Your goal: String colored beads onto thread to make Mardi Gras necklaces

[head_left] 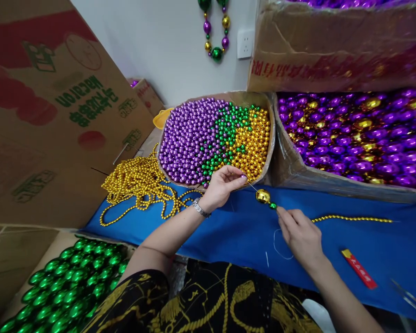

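My left hand (223,186), with a silver watch on the wrist, is closed in a pinch on a small purple bead (243,177). It is at the front rim of a box of small beads. A thin needle or wire (252,186) runs from that bead to a large gold bead (262,196) and a smaller green bead (272,206). My right hand (300,233) is closed around the beaded string just behind the green bead. A loop of pale thread (278,247) hangs beside it over the blue cloth (235,231).
The bead box (273,134) holds purple, green and gold beads. Gold bead strands (135,180) lie at left, another gold strand (353,218) at right. A red packet (358,269) and tweezers (411,298) lie front right. Large cartons (52,120) stand around; a bead necklace (217,54) hangs behind.
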A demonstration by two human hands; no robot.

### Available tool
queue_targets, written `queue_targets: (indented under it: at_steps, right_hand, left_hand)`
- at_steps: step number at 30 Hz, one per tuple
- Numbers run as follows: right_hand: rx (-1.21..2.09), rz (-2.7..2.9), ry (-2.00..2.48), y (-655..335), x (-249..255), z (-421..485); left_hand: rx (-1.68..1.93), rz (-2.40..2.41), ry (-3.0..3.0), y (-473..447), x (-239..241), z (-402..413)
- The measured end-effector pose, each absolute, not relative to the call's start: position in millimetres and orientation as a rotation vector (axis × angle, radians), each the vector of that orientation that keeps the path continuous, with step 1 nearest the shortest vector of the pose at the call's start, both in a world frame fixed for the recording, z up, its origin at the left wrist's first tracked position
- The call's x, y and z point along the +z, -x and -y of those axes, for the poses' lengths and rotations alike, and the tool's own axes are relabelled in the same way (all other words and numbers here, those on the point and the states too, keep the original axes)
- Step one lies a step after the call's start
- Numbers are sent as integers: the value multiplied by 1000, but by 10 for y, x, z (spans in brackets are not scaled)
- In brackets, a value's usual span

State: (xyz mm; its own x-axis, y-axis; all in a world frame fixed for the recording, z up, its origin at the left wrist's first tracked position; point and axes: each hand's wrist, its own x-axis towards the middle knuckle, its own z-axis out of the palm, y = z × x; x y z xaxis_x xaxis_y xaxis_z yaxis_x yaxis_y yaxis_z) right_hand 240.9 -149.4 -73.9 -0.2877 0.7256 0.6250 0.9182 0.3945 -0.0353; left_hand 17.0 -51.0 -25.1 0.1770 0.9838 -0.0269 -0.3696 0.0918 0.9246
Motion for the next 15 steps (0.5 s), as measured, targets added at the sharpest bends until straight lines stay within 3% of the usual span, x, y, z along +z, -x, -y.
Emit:
queue_targets:
  at_steps: [9, 15]
  right_hand:
    - [-389, 2124, 1421, -2365, -787, 1540]
    - [-151, 2032, 1363, -2258, -1033, 1526]
  left_hand:
    - [1187, -858, -972, -109, -402, 636]
    - [1235, -891, -1121, -189, -639, 873]
